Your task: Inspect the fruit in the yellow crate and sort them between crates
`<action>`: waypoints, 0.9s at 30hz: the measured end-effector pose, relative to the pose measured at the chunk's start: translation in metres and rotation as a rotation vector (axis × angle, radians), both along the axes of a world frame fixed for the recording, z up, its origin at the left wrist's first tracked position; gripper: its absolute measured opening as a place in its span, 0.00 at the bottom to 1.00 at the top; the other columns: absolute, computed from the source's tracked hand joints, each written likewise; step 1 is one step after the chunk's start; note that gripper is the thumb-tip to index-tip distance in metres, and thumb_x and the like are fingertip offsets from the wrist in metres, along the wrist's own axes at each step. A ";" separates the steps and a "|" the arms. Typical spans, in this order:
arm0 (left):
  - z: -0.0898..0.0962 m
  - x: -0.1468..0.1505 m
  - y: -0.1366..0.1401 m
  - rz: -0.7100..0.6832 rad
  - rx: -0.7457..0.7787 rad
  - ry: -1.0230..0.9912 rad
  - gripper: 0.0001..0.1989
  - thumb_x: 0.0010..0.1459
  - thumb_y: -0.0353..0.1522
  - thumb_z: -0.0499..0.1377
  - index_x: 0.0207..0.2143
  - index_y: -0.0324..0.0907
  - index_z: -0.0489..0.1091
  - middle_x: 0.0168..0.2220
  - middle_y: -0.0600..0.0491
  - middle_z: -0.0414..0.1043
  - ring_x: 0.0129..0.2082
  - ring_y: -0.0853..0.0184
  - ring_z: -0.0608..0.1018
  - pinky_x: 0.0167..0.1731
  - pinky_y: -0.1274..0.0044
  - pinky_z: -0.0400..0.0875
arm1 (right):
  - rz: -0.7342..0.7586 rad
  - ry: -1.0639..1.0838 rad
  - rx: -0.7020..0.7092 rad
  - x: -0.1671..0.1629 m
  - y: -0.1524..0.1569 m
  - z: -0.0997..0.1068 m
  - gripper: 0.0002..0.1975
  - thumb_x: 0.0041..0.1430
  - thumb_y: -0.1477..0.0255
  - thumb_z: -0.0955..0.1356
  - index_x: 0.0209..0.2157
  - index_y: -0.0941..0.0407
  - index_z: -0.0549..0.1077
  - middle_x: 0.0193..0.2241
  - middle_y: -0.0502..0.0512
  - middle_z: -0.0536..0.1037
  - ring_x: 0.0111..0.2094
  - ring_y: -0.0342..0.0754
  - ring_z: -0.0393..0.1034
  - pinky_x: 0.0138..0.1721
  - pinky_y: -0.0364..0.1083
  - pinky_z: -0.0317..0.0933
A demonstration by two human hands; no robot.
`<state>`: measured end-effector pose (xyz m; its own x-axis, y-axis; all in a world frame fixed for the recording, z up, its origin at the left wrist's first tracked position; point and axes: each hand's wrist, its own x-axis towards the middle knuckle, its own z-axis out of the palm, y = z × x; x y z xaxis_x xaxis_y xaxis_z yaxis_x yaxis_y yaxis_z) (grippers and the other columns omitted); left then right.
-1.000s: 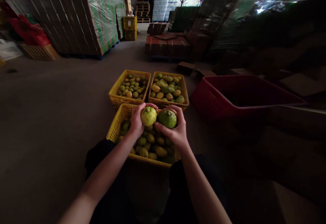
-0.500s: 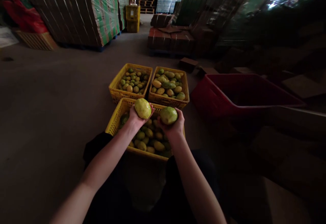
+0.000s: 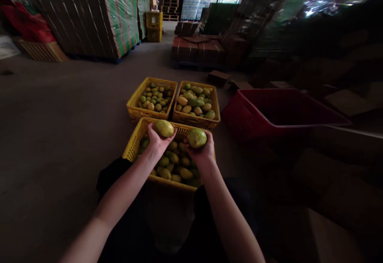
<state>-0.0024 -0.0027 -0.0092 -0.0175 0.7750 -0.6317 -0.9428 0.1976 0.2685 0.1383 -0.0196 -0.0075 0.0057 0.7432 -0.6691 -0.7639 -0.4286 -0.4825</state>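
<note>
A yellow-green mango [image 3: 164, 128] lies lengthwise in my left hand [image 3: 157, 143], the palm under it and the fingers curled about its sides. My right hand [image 3: 206, 151] grips a greener, shiny mango [image 3: 196, 138], thumb and fingers around it. Both hands are over the near yellow crate [image 3: 131, 147], whose slotted walls surround many green and yellow mangoes [image 3: 173, 157]. My forearms and hands hide part of that crate's contents.
Behind it stand two more yellow crates of mangoes, a left one [image 3: 135, 100] and a right one [image 3: 196, 120]. A red bin [image 3: 254, 113] is at the right. Farther back are stacked cartons [image 3: 197, 50], wrapped pallets [image 3: 122, 24] and a small brown box [image 3: 218, 78].
The left-hand mango has turned from end-on to lying sideways, with the left hand shifted slightly left. The right hand still holds its mango, turned a little. The view has shifted slightly.
</note>
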 end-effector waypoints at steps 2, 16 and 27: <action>0.000 0.001 0.001 0.034 -0.023 0.005 0.16 0.61 0.46 0.49 0.34 0.45 0.66 0.36 0.51 0.71 0.37 0.62 0.77 0.33 0.68 0.78 | -0.045 0.009 0.005 0.001 0.000 -0.001 0.14 0.57 0.59 0.61 0.32 0.54 0.69 0.20 0.51 0.74 0.20 0.47 0.69 0.17 0.41 0.62; -0.009 0.008 0.002 -0.082 -0.109 -0.244 0.23 0.62 0.44 0.48 0.42 0.33 0.71 0.29 0.44 0.73 0.23 0.63 0.77 0.17 0.73 0.76 | -0.081 0.106 -0.012 0.003 0.001 -0.008 0.14 0.57 0.59 0.61 0.35 0.54 0.69 0.22 0.53 0.75 0.22 0.46 0.70 0.17 0.41 0.64; -0.008 0.015 -0.004 -0.230 0.055 -0.199 0.27 0.63 0.46 0.48 0.47 0.31 0.71 0.27 0.45 0.76 0.22 0.64 0.77 0.20 0.75 0.76 | -0.005 0.098 0.032 0.005 -0.003 -0.004 0.15 0.58 0.59 0.61 0.34 0.54 0.70 0.21 0.53 0.76 0.20 0.47 0.70 0.15 0.41 0.61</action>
<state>0.0125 -0.0068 -0.0173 0.2822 0.7776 -0.5619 -0.9102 0.4021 0.0994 0.1430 -0.0224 -0.0115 -0.0553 0.7642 -0.6426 -0.8101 -0.4106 -0.4185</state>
